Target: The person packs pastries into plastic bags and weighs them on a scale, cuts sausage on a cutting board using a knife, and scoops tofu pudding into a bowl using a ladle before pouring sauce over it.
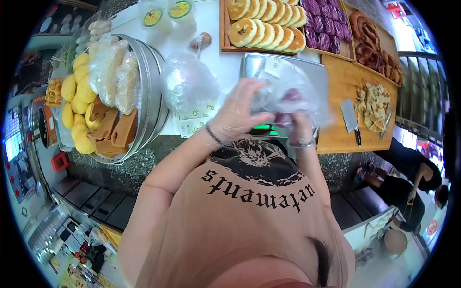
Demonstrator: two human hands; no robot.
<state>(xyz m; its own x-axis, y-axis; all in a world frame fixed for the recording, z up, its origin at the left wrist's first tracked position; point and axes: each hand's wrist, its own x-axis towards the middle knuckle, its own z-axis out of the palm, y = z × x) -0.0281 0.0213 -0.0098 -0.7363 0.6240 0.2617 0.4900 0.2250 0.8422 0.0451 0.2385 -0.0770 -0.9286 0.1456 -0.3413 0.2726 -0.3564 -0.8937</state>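
Observation:
My left hand (240,106), in a clear plastic glove, has its thumb and fingers apart at the left side of a clear plastic bag (314,103). Purple pieces of food (284,119) show inside or behind the bag; motion blur hides which. My right hand (301,128) is closed on the lower part of the bag. Both hands are over a metal scale (319,74) with a lit green display (262,127). A knotted plastic bag (188,82) with pale contents lies left of my left hand.
Trays of flat golden cakes (242,32), purple rolls (326,24) and browned sausages (366,29) line the back. A cleaver (350,115) and flatbread (377,108) lie on a wooden board (331,139). A steamer (144,96) holds yellow buns (82,91). Another person (408,168) is at right.

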